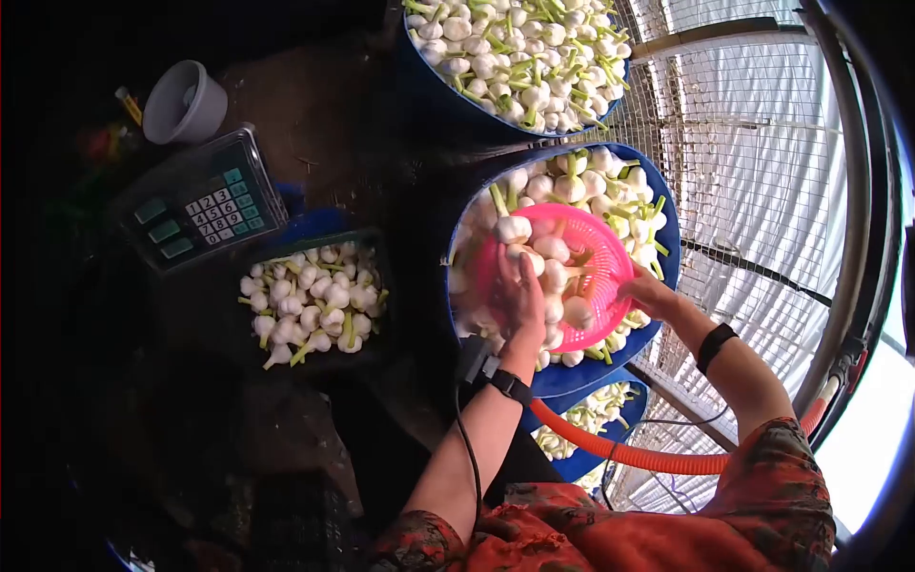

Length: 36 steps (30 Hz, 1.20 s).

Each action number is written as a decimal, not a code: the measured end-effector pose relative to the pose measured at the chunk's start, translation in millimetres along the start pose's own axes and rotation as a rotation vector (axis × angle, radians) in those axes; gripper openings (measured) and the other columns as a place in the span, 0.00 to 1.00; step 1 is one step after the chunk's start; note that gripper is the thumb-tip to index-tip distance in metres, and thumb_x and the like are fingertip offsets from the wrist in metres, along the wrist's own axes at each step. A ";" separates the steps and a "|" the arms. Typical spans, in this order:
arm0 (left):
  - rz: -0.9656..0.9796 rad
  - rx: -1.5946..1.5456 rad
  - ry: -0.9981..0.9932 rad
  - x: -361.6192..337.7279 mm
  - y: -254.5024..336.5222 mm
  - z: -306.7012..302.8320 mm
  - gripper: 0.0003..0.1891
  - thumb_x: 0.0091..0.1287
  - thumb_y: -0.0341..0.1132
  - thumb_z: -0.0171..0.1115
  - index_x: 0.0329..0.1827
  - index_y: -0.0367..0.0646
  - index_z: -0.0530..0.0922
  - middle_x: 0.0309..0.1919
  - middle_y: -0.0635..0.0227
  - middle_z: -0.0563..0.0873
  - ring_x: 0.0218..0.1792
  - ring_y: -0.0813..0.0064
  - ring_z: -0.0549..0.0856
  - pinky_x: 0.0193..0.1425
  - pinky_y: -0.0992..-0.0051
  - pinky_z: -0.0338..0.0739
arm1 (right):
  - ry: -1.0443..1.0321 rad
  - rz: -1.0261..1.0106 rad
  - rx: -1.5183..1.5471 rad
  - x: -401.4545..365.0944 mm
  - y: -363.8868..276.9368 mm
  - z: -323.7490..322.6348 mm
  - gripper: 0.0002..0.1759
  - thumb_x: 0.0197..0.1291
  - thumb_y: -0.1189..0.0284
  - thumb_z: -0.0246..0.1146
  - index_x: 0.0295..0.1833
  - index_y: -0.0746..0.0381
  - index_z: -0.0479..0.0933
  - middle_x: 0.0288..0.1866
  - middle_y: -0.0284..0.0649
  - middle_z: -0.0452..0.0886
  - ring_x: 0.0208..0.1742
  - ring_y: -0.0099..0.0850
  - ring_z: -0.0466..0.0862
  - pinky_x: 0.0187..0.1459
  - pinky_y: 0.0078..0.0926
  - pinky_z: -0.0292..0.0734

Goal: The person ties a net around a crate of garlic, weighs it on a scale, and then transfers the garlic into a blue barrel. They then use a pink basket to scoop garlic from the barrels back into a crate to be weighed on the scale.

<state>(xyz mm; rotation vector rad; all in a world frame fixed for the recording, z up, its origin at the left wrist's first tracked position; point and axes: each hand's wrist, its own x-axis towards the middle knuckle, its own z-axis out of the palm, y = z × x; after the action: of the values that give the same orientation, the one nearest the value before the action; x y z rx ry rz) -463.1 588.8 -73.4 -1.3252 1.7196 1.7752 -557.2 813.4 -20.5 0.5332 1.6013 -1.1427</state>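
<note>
Pink plastic mesh basket (599, 250), half full of white garlic bulbs (553, 250), tilts over the round blue tub (673, 238) at its near edge. We grasp the basket's right rim with our right hand (653, 291), fingertips hidden behind it. Our left hand (522, 294) lies on the bulbs inside; whether it clutches any, we cannot tell.

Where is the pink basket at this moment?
Head view, right of centre: the pink basket is over garlic in the middle blue tub, between left hand and right hand.
</note>
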 end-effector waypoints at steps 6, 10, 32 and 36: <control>0.186 -0.038 0.147 -20.9 13.1 15.1 0.31 0.70 0.62 0.41 0.73 0.60 0.60 0.63 0.45 0.69 0.64 0.47 0.66 0.67 0.48 0.53 | 0.089 0.043 -0.062 -35.8 -38.1 -3.4 0.39 0.48 0.87 0.56 0.70 0.57 0.60 0.50 0.38 0.78 0.41 0.30 0.83 0.38 0.27 0.84; 0.139 -0.074 0.088 -35.5 32.1 -3.2 0.36 0.69 0.66 0.37 0.74 0.55 0.58 0.67 0.53 0.69 0.67 0.51 0.67 0.69 0.52 0.54 | 0.092 -0.060 -0.203 -66.8 -71.5 10.1 0.37 0.48 0.88 0.55 0.68 0.64 0.61 0.47 0.42 0.78 0.34 0.30 0.83 0.32 0.27 0.84; 0.052 -0.920 0.351 47.2 -160.3 -406.5 0.33 0.73 0.48 0.46 0.75 0.40 0.52 0.74 0.56 0.54 0.73 0.63 0.57 0.74 0.66 0.53 | 0.524 -0.964 -0.918 36.7 -44.1 481.6 0.44 0.50 0.89 0.42 0.72 0.43 0.63 0.69 0.54 0.67 0.68 0.44 0.69 0.59 0.34 0.72; -0.213 -0.852 0.329 18.0 -199.6 -475.6 0.39 0.64 0.64 0.49 0.76 0.67 0.47 0.76 0.70 0.52 0.73 0.56 0.54 0.61 0.38 0.55 | 0.599 -0.851 -0.967 68.5 -44.9 537.2 0.40 0.51 0.86 0.45 0.69 0.43 0.67 0.69 0.58 0.64 0.64 0.49 0.73 0.55 0.34 0.75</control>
<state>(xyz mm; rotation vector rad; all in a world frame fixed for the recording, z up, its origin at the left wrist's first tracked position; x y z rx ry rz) -138.1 191.7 -128.5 -2.1286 0.8635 2.3536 -354.7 310.9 -62.0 -0.5639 2.7678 -0.6075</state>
